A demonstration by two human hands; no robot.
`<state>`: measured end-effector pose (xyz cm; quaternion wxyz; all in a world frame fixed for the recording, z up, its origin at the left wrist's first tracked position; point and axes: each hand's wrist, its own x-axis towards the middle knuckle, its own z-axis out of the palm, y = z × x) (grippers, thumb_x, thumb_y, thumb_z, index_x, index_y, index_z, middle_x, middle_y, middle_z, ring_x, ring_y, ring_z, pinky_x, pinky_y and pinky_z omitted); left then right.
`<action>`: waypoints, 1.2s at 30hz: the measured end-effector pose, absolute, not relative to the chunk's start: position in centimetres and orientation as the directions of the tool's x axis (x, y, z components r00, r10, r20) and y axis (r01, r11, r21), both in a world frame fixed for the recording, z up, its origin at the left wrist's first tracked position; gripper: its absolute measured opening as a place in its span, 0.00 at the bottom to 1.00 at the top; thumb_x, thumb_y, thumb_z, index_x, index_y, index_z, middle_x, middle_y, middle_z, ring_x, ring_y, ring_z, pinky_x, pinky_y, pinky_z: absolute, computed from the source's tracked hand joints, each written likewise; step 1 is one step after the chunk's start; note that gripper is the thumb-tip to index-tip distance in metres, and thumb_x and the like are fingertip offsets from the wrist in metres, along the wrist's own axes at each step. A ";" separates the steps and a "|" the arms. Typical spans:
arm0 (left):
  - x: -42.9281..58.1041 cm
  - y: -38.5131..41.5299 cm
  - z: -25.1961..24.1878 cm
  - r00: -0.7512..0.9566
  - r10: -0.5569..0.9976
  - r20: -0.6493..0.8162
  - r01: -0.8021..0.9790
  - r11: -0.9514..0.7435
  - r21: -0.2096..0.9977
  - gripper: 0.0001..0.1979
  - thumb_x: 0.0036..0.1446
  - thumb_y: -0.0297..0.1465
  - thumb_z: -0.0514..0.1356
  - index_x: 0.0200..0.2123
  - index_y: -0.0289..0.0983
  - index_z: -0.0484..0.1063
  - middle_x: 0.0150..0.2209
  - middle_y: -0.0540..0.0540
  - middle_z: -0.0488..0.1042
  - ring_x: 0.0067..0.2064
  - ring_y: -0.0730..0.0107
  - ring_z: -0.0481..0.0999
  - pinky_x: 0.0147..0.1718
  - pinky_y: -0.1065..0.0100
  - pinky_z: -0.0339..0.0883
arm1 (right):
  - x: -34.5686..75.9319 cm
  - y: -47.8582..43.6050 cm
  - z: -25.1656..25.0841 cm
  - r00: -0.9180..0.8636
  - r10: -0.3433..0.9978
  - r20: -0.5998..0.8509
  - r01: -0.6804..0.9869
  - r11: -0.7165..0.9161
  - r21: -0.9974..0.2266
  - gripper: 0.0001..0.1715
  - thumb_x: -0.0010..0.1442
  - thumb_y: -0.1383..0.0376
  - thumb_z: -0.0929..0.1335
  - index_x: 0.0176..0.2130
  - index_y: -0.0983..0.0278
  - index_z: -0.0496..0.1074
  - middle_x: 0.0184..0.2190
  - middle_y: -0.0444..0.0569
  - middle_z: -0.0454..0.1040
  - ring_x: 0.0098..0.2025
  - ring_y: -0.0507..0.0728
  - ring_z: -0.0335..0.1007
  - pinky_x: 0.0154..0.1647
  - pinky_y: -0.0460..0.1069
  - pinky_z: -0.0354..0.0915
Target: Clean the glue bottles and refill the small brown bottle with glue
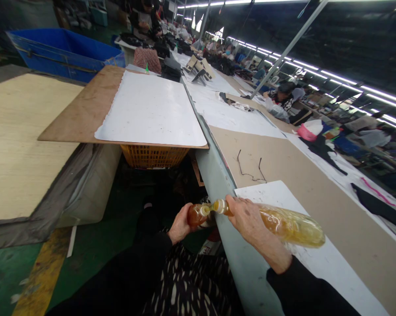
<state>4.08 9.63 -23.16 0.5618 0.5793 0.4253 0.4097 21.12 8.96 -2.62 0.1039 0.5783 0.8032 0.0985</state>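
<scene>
My left hand (180, 227) is wrapped round a small amber bottle (195, 215) whose open mouth faces right. My right hand (248, 221) grips a larger clear plastic bottle (291, 226) near its neck. This bottle lies almost level over the table edge and holds yellowish liquid. A thin yellow stream (211, 207) runs between the two mouths, which are very close together. Below my right hand, a white sheet (280, 193) lies on the table. The far side of the amber bottle is hidden.
A pair of glasses (252, 175) lies on the beige board (303, 175). A white sheet on a brown board (73, 114) rests above a yellow basket (151, 156). A blue bin (62, 55) stands behind, a pale plywood sheet (20, 140) at left. Other people work farther back.
</scene>
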 end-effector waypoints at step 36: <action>3.9 9.7 -23.7 0.315 0.948 0.042 0.032 -0.055 0.998 0.36 0.39 0.35 0.70 0.52 0.41 0.60 0.47 0.44 0.70 0.47 0.55 0.71 0.48 0.56 0.65 | 20.8 8.9 -2.4 -0.307 0.951 -0.043 0.911 0.307 0.274 0.15 0.49 0.78 0.64 0.36 0.62 0.65 0.28 0.47 0.72 0.34 0.60 0.69 0.36 0.54 0.59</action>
